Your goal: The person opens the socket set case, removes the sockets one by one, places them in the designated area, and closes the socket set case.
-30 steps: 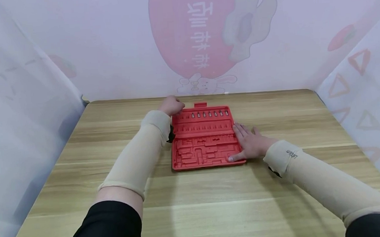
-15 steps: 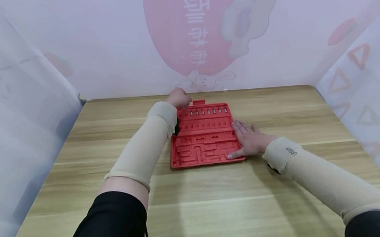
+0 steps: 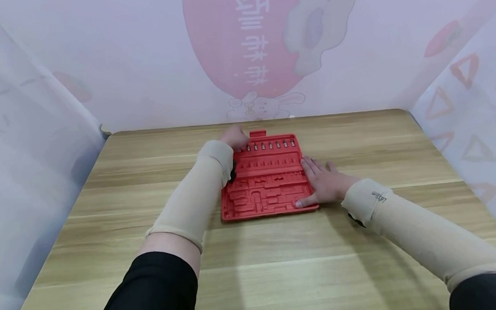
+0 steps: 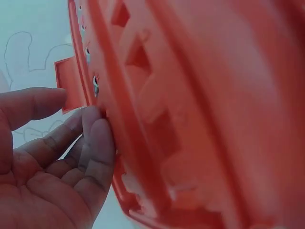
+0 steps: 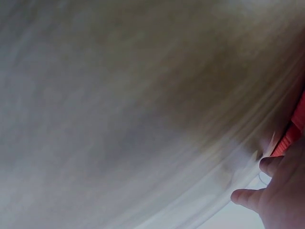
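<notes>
Head view puts a red tray in the middle of the frame, lying flat on a wooden table; its moulded slots are mostly bare, with a row of small metal bits seated along its far edge and a small tab jutting out beyond that edge; the left hand sits at the tray's far left corner, and in the left wrist view its fingers are bent and their tips touch the tray's rim beside the tab, the thumb held apart, with nothing clasped inside the hand; the right hand lies flat against the tray's right side, fingers straight and spread over the rim, thumb pressed near the lower right corner; beige sleeves cover both forearms; pale printed sheets stand around the table, the one at the top centre showing a large pink shape with a rabbit beneath it.
</notes>
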Demonstrator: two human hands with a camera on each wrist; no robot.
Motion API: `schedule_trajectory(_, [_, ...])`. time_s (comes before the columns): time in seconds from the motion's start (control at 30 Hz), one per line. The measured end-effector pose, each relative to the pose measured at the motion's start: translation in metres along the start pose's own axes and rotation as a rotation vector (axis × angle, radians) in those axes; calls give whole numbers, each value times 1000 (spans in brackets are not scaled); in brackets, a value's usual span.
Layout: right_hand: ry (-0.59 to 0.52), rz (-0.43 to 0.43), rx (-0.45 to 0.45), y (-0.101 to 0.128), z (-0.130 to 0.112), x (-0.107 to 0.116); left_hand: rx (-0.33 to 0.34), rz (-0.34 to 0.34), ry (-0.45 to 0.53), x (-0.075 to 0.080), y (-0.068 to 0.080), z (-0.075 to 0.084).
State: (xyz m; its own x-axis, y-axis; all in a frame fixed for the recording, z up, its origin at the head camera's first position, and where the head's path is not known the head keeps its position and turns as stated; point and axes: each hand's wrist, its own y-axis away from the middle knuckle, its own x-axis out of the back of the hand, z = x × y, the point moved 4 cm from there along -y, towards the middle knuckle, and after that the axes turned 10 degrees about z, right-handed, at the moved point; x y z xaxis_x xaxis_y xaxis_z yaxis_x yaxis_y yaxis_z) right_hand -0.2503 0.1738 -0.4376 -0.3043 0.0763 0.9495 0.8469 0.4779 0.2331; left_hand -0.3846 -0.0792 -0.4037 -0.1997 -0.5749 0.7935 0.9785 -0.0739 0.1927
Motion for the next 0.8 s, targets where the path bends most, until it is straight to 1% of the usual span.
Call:
schedule_trajectory(0.17, [-9,-4,-5,0,0,1,30,13,-21,-4,4,1])
schedule_trajectory(0.43, [-14,5,-14,0,1,-2,4,10,-107,-4,12,11])
schedule_trajectory(0.6, [-15,3,-13,0,1,-2,19,-4,-99,-6,7,8])
schedule_trajectory(0.8, [-8,0,-10,0,0,-1,36,-23,-51,-7,1,1])
